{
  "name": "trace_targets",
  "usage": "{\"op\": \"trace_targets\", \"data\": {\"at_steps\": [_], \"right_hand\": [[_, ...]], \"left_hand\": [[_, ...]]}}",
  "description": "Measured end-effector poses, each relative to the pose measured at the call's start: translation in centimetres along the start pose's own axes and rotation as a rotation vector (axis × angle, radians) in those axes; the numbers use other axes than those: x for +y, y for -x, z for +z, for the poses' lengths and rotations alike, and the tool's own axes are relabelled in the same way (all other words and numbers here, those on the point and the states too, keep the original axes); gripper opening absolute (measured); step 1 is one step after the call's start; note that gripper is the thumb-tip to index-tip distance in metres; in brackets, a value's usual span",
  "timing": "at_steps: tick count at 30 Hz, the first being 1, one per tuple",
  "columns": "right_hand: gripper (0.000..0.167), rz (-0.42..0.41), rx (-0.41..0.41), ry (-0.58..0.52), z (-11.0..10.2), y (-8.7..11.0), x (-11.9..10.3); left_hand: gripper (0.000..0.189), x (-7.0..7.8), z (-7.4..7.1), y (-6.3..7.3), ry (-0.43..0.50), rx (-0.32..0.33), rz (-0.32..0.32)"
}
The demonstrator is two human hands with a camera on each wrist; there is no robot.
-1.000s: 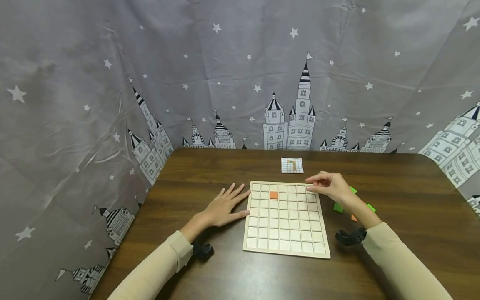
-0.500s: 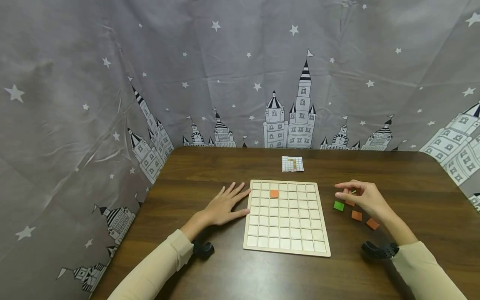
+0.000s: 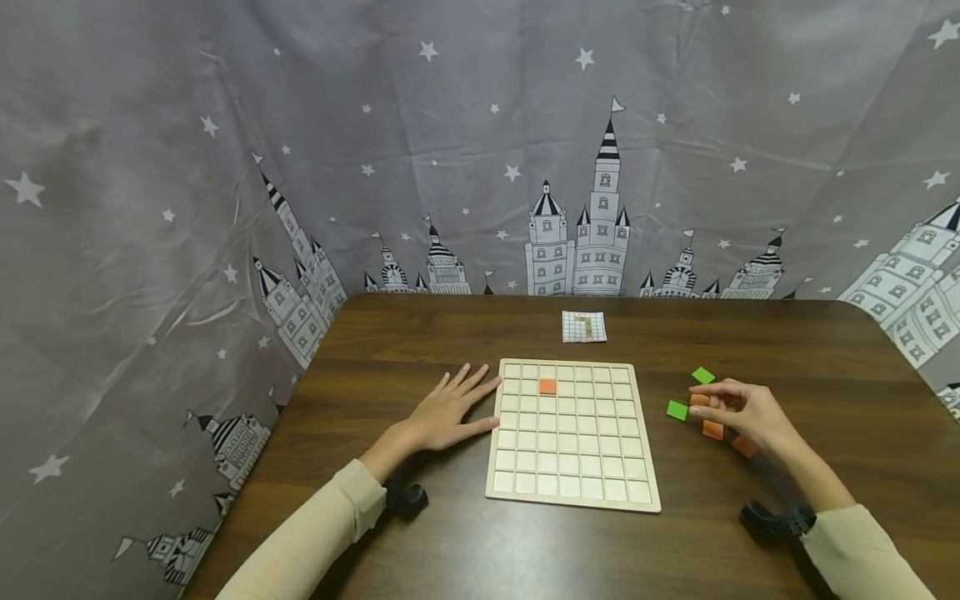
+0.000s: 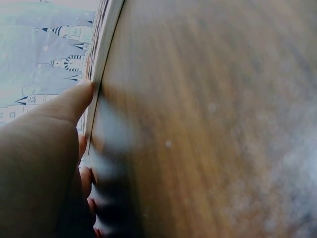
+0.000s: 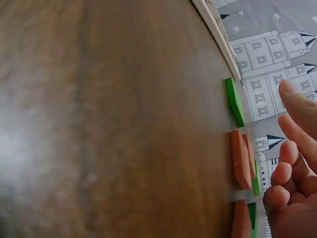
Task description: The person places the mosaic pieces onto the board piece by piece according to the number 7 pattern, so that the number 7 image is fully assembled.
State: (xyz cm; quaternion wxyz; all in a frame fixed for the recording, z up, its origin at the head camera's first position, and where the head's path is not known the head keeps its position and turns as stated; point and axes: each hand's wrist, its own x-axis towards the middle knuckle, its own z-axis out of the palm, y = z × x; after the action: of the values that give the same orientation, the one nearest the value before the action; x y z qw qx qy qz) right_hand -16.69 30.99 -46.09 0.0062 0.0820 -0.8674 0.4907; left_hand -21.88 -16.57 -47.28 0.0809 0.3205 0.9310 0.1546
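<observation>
My left hand (image 3: 442, 417) lies spread on the table, with its thumb and a fingertip at the left edge of a wooden grid board (image 3: 579, 502). One orange square tile (image 3: 548, 387) sits in a cell near the board's top. To the right of the board, my right hand (image 3: 750, 411) hovers over loose square tiles, its thumb and index finger apart and the other fingers curled. Nothing is between them in the right wrist view. Around it lie a near green tile (image 3: 677, 410), a farther green tile (image 3: 702, 375) and several orange tiles (image 3: 713, 430), partly covered by the hand.
Behind the board lies a small printed card (image 3: 584, 327) with a coloured grid pattern. The brown wooden table (image 3: 420, 542) ends at a grey curtain (image 3: 450, 125) printed with castles and stars. Dark straps (image 3: 776, 523) circle both wrists.
My right hand has moved from the board's upper right corner rightward and toward me, over the loose tiles. The left hand has stayed at the board's edge.
</observation>
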Motion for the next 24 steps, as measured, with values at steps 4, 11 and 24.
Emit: {"op": "trace_targets", "data": {"at_steps": [4,11,24], "right_hand": [[0.036,-0.01,-0.001,-0.006,0.2,-0.1,0.4],[0.031,-0.043,0.004,0.077,0.7,-0.1,0.8],[0.025,-0.141,0.056,0.184,1.6,-0.2,1.0]], "left_hand": [[0.074,0.0,0.0,0.0,-0.004,0.003,-0.001],[0.074,0.1,0.0,0.1,0.001,0.001,0.003],[0.074,0.1,0.0,0.1,-0.004,-0.002,0.002]]}}
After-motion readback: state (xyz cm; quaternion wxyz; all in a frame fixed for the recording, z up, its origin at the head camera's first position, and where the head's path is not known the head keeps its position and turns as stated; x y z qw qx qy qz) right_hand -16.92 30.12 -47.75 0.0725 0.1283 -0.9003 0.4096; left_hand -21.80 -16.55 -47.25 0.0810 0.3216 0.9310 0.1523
